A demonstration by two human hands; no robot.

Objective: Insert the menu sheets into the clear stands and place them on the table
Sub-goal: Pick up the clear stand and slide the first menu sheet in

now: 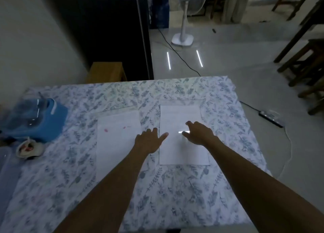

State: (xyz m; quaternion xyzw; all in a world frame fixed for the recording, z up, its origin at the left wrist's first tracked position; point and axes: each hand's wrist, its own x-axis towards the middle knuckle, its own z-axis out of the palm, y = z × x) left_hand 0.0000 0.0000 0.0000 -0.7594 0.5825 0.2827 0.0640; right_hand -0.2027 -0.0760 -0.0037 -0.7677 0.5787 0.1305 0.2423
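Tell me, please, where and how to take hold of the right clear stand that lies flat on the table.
Grip the right clear stand by its far edge, coming from above. It lies flat, and its clear margin there juts past the sheet; the right hand and left hand rest nearer.

**Cloth, paper, clear plastic, glossy tile**

The desk [122,189] is covered in a matt printed cloth with a leaf pattern. Two sheets of matt white paper lie on it; the right sheet [182,150] sits under clear plastic that throws a bright glint, and the left sheet [117,145] looks dull. The floor [228,61] is glossy tile, mirroring lights. The stools [305,62] are dark wood.
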